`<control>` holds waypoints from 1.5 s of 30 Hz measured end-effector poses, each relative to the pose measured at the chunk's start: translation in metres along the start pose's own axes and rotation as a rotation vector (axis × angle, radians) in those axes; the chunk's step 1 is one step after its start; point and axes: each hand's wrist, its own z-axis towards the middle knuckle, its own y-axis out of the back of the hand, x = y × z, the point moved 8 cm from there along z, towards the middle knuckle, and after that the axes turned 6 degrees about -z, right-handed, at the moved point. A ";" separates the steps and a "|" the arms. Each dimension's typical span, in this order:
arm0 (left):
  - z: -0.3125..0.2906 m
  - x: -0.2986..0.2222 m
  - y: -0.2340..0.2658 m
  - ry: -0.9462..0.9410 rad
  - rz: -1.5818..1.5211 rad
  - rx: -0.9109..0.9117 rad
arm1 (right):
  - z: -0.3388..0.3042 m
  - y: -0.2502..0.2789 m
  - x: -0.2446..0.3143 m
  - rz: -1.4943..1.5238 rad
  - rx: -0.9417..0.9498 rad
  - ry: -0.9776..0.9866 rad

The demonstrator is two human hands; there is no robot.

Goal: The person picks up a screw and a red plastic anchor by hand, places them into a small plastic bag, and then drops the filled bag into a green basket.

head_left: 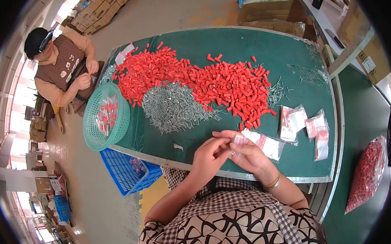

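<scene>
At near side of green table (260,42), left hand (210,155) and right hand (250,156) both grasp small clear bag (238,142) between fingertips, near red caps (238,87). Light pinch at bag's edges seems best: thin plastic probably creases or slips; better work over table.

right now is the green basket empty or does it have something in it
Not empty: clear bags with red pieces lie inside the green basket, its bare wall showing around them.

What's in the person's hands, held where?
Small clear plastic bag, pinched by the left hand and right hand; exactly which edge, can't tell.
</scene>
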 end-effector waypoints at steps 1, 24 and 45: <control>0.002 0.006 -0.006 -0.011 -0.026 0.012 | -0.001 0.001 0.000 -0.012 -0.010 -0.002; -0.007 0.018 0.033 0.146 -0.544 -0.135 | -0.014 0.032 0.014 -0.358 -0.401 0.176; 0.028 -0.043 0.012 -0.224 0.571 0.669 | -0.009 -0.027 0.015 -1.501 -0.141 0.276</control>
